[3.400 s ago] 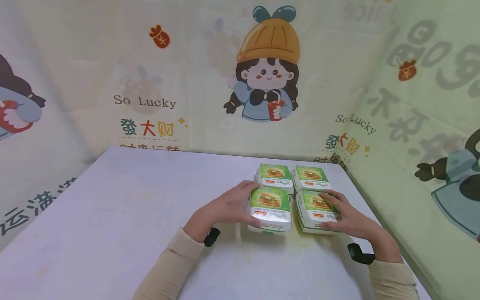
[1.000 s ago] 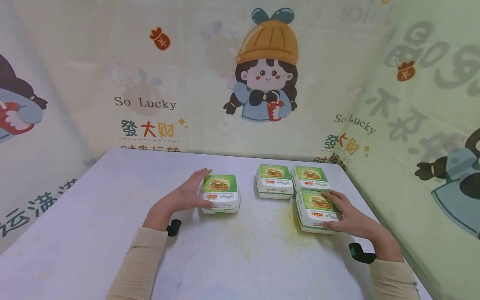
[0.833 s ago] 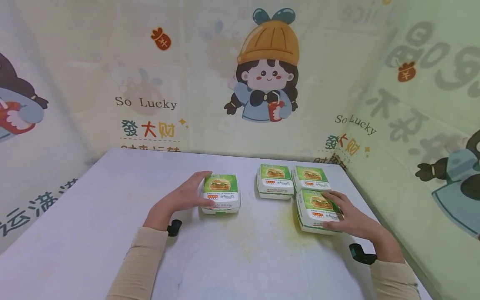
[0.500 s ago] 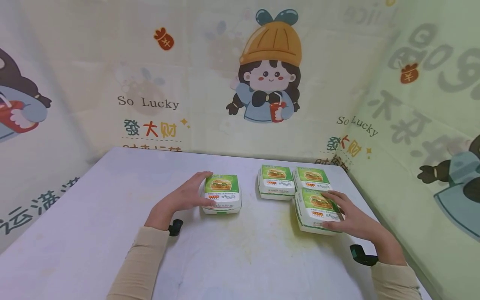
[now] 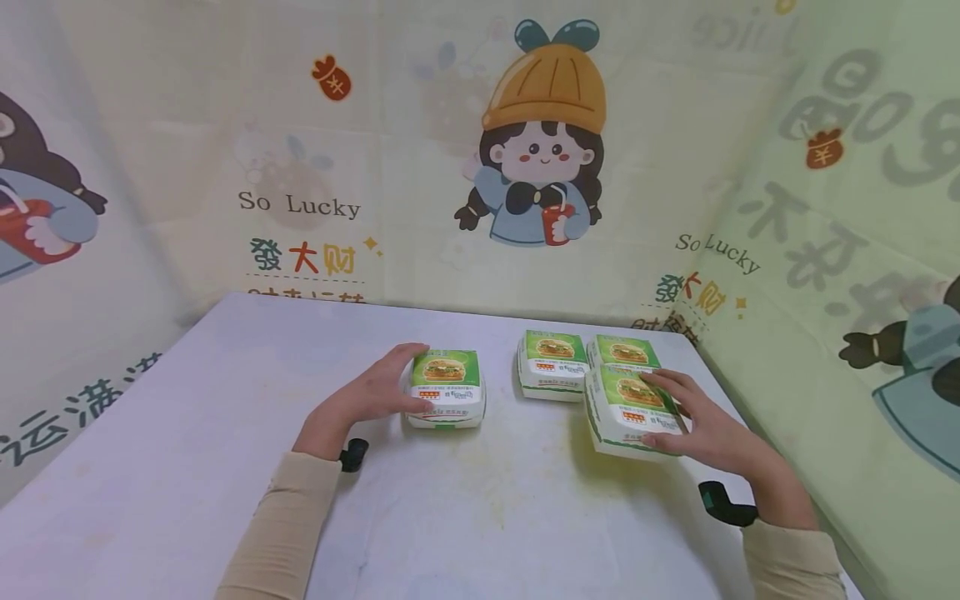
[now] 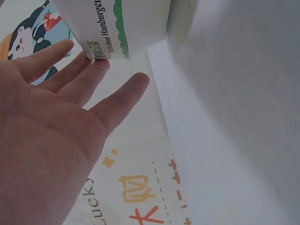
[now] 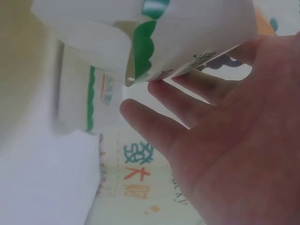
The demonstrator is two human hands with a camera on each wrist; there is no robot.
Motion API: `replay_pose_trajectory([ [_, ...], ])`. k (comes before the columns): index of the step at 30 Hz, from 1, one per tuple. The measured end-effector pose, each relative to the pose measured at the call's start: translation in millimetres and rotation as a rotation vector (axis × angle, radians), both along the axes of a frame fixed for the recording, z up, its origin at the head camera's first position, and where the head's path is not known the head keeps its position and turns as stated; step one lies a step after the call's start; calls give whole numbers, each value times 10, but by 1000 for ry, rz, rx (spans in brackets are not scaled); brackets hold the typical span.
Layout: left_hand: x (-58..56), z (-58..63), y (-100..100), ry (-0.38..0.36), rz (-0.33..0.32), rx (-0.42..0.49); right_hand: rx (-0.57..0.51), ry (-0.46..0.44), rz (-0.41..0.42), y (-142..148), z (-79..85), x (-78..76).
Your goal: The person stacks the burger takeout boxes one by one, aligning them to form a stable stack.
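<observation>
In the head view, a green and white hamburger box (image 5: pixel 447 382) sits left of the others on the table. My left hand (image 5: pixel 369 395) grips it from its left side, thumb at the near edge and fingers toward the far edge. The left wrist view shows fingertips against the side of this box (image 6: pixel 126 23). A second hamburger box (image 5: pixel 628 410) is held by my right hand (image 5: pixel 712 429) from its right side, raised and slightly tilted, its shadow on the table below. In the right wrist view, the underside of the held box (image 7: pixel 89 28) shows above the fingers.
Two more hamburger boxes stand toward the back right: one box (image 5: pixel 553 367) on the left, and another box (image 5: pixel 624 350) partly hidden behind the raised one. The white table (image 5: pixel 450 517) meets a printed cloth backdrop (image 5: pixel 412 167) at the back and sides.
My left hand has carried its box leftward from the group and set it on the table. More recently, my right hand has lifted its box slightly off the table; the left hand stays put.
</observation>
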State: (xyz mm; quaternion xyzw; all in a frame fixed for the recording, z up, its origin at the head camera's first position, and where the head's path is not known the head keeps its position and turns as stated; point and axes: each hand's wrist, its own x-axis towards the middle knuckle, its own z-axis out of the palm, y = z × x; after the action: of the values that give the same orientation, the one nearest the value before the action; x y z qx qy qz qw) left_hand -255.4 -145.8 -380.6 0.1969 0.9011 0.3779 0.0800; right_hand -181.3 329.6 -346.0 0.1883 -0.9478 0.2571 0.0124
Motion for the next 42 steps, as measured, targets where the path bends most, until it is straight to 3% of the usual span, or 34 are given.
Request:
replay_pose_trajectory([
  [17,1,-16,14,3,-16,-33,-26,10,35,-259,61,-166],
  [42,23,30,-3,3,-34,-9,-69,19,53,-681,157,-243],
])
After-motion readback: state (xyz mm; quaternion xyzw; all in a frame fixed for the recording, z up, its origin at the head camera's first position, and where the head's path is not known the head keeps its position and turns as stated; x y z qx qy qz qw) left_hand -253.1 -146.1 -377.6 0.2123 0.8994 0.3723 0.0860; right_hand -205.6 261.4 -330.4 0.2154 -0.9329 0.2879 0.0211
